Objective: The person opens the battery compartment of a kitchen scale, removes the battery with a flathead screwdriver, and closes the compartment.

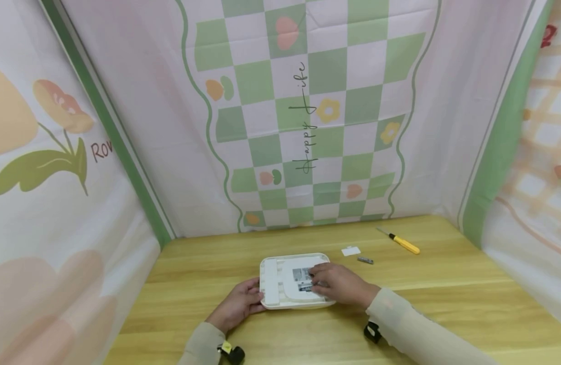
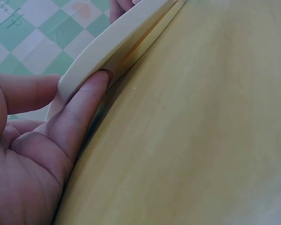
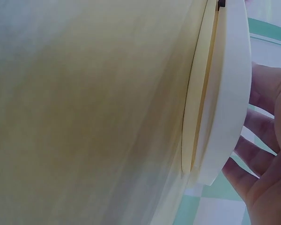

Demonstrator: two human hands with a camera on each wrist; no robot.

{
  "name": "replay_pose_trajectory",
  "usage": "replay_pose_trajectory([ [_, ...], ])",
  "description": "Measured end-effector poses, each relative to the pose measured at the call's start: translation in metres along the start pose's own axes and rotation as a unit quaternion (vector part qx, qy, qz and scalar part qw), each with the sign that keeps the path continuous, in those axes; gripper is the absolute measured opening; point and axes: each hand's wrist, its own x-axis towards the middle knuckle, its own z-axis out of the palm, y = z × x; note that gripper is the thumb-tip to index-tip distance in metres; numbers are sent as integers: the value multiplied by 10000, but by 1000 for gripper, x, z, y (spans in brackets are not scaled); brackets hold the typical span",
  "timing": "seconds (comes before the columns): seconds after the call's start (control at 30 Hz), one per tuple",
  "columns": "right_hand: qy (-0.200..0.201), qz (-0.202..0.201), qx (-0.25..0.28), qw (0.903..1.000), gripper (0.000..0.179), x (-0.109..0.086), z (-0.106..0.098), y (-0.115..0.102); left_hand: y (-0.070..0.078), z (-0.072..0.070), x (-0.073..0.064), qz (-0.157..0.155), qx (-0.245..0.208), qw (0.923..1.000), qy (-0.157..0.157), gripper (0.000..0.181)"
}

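A white, flat device (image 1: 272, 284) with rounded corners lies back side up on the table, a grey label and a small battery slot (image 1: 305, 287) showing on it. At its left edge my left hand (image 1: 236, 305) pinches the rim, thumb on top and a finger (image 2: 86, 101) underneath, as the left wrist view shows. My right hand (image 1: 341, 285) is over the device's right part, bent fingertips right at the label and slot. Whether those fingertips pinch a battery I cannot tell. In the right wrist view the fingers (image 3: 260, 157) reach over the device's white edge (image 3: 232, 93).
Behind the right hand lie a small white cover (image 1: 350, 251) and a loose battery (image 1: 365, 260). Farther back right is a screwdriver (image 1: 404, 244) with a yellow handle. Patterned cloth (image 1: 307, 126) hangs around the wooden table (image 1: 207, 253) at the back and sides.
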Motion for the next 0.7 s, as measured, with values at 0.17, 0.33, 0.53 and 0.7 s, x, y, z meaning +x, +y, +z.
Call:
replay_pose_trajectory([
  [0.17,11,-15,31,10000,15,-1,0,1,-1,0,1,2,4,10000,-7,59],
  [0.33,35,-35,-18,10000,15,-1,1,1,-1,-1,0,16,15,10000,-12,59],
  [0.53,67,-94,-33,9999,11,-1,0,0,1,-1,-1,3,36,10000,-13,60],
  [0.7,14,-57,46,10000,12,-2,0,-1,1,0,-2,-21,80,10000,5,59],
])
